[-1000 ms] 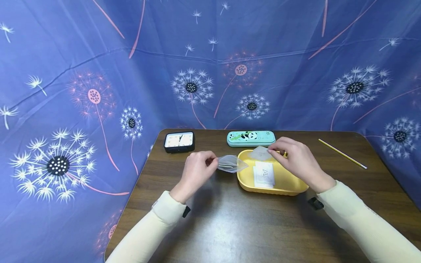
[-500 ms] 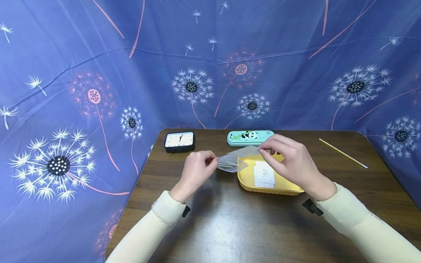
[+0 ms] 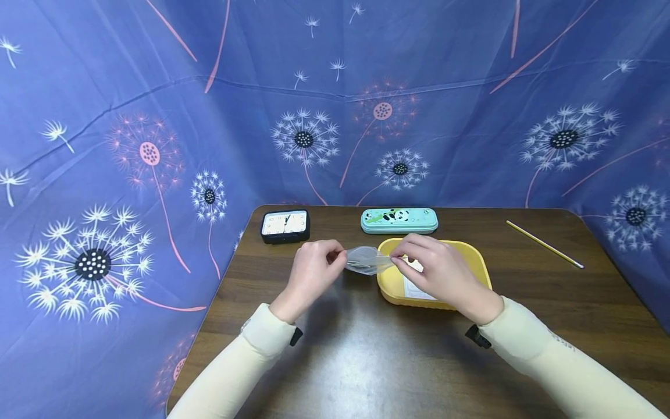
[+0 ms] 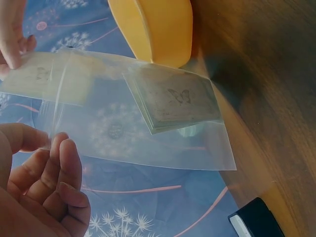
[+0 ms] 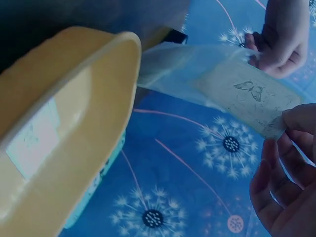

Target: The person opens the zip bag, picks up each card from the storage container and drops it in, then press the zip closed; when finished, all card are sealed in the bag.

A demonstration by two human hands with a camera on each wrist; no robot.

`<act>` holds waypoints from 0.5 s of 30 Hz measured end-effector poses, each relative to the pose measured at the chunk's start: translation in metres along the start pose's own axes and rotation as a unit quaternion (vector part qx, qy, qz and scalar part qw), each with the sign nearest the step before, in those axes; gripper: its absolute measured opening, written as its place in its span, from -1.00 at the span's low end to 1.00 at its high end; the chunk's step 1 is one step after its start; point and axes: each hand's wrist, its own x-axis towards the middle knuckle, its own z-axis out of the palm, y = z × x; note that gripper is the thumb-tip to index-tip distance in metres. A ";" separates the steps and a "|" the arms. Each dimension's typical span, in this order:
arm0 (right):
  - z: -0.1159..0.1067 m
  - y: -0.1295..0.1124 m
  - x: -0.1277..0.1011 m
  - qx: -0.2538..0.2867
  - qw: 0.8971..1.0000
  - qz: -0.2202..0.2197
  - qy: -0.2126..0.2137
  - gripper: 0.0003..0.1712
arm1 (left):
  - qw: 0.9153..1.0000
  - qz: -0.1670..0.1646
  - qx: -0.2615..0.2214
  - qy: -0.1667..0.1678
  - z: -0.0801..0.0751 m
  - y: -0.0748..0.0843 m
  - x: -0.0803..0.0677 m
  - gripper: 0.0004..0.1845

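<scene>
head: two hands [image 3: 312,272] [image 3: 442,272], one bag [image 3: 362,261]

I worked at a desk set in a cloth-lined corner, homely in look, though whether it belonged to a house or a studio I couldn't tell. Blue cloth [image 3: 335,52], printed with white and pink dandelions, filled the top and both sides of the frame, its creases showing it was fabric. A dark wood-grain worktop [image 3: 340,355] with rounded far corners spread across the lower middle. The desk things suited such a spot: a black-rimmed clock [image 3: 286,226] left of centre, a mint panda pencil case [image 3: 399,221] just beyond the yellow tray [image 3: 389,291], and a yellow pencil [image 3: 545,244] at right.
</scene>
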 end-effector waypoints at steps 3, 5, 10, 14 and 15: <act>0.008 0.001 -0.001 0.008 1.000 0.005 -0.013 -0.90 | 1.000 0.001 -0.001 -0.001 0.000 0.000 0.000 -0.85; 0.012 0.001 -0.001 0.012 1.000 0.008 -0.020 -0.89 | 1.000 0.002 -0.002 -0.003 0.000 0.000 0.000 -0.85; 0.019 -0.001 0.000 0.013 0.999 0.021 -0.046 -0.92 | 1.000 0.001 -0.005 -0.006 0.000 0.001 0.000 -0.85; 0.023 -0.002 0.003 0.009 0.998 0.025 -0.065 -0.94 | 1.000 0.000 -0.003 -0.006 0.000 0.001 -0.001 -0.86; 0.024 -0.002 0.004 0.009 0.997 0.025 -0.069 -0.93 | 1.000 0.000 -0.002 -0.005 0.000 0.001 -0.001 -0.86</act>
